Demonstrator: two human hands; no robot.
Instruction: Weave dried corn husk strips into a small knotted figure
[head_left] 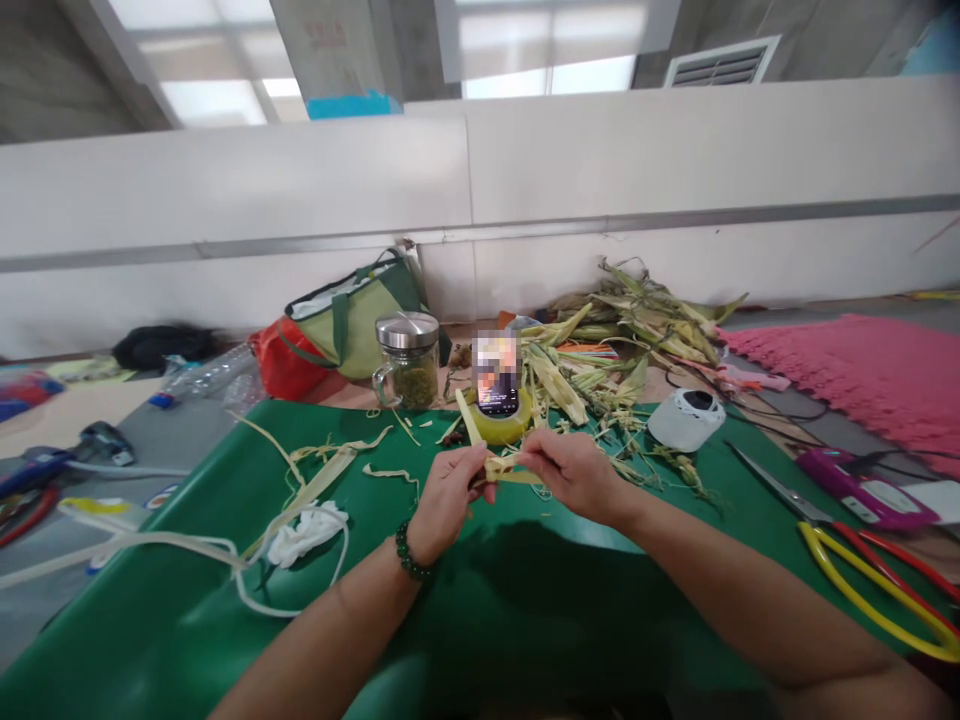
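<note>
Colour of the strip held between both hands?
The strip is pale yellow, showing best in the head view.

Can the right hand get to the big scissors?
Probably yes: the scissors lie to the right of the right hand, with nothing piled on them. Its fingers are pinching a pale strip, though, so they'd likely need to let go first.

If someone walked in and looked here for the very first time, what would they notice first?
Probably the left hand and right hand in the middle, pinching a pale strip above the bright green mat. Next might come the big scissors with yellow and red handles at the right, and the bright pink cloth beyond them.
</note>
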